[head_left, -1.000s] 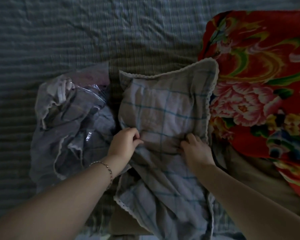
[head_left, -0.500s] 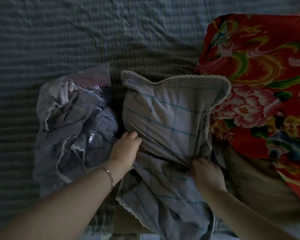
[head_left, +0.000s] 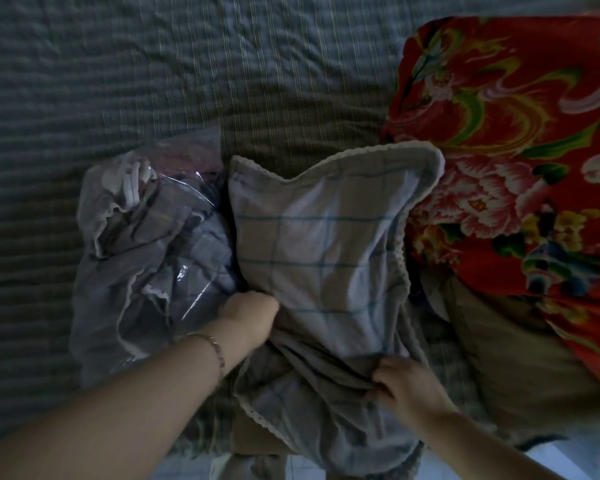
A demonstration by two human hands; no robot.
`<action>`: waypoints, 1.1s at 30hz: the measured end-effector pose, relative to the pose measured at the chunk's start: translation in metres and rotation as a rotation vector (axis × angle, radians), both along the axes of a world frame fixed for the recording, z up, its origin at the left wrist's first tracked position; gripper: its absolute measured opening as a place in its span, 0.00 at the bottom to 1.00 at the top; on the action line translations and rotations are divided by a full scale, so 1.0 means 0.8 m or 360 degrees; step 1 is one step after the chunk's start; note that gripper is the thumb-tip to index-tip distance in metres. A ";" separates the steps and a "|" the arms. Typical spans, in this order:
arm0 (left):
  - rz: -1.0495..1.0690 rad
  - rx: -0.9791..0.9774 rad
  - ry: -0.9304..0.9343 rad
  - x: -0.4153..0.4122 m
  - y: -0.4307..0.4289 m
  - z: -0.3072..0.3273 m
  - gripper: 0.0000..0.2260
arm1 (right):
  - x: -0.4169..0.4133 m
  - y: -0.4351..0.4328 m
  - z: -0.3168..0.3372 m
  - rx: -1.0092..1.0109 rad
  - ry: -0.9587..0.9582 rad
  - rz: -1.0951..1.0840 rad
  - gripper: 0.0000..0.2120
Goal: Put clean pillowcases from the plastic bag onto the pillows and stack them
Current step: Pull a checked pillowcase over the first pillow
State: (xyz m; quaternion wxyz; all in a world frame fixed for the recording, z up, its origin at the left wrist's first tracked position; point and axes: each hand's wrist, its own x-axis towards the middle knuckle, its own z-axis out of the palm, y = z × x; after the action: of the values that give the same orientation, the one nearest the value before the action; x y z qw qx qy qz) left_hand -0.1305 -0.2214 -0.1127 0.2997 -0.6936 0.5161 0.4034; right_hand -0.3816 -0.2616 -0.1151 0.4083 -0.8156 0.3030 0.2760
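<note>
**Head view: pillowcase half on, the near end waits to be drawn down**

Head camera looks down on the bed [head_left: 153, 81], and I read this as the middle of the first covering step, not yet the stacking.

Far left, the plastic bag [head_left: 142, 244] lies crumpled on the bed with more checked cloth inside it, touching the left edge of the pillow. My left hand [head_left: 248, 318] sits at the pillow's near-left corner, fingers curled shut and tucked into the fabric; what exactly they hold is hidden under the cloth.

In the middle, the pillow [head_left: 323, 233] fills the far half of the checked pillowcase [head_left: 326, 403], whose lace-edged mouth hangs loose and bunched toward me. My right hand [head_left: 409, 384] pinches a gathered fold of that loose cloth, fingers closed on it.

Next, I judge, both hands need to pull the mouth toward the near side evenly, so the corners seat.

Right of the pillow, a red floral quilt [head_left: 516, 150] touches its right edge, and a tan pillow [head_left: 520, 368] lies partly under the quilt. Room is tight on both sides; the open space is the bare bed beyond, and the near bed edge sits just below the loose mouth, so slack could slip off.
</note>
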 end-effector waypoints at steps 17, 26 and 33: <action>0.2323 -0.0138 0.1149 -0.088 -0.076 0.101 0.52 | 0.040 -0.045 0.105 0.0421 -0.0272 -0.1571 0.09; 0.2402 -0.0806 0.1298 -0.033 -0.085 0.200 0.24 | 0.116 -0.029 0.241 -0.0781 -0.0851 -0.0262 0.16; 0.2062 -0.0908 0.0425 0.044 0.021 0.062 0.13 | 0.174 0.073 0.156 -0.0293 0.0054 0.0800 0.18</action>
State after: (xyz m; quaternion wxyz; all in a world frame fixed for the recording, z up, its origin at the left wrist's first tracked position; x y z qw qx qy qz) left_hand -0.0950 -0.2048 -0.0630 -0.2585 -0.8564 0.1184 0.4310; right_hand -0.2420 -0.2035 0.0098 0.2458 -0.8943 0.1216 0.3535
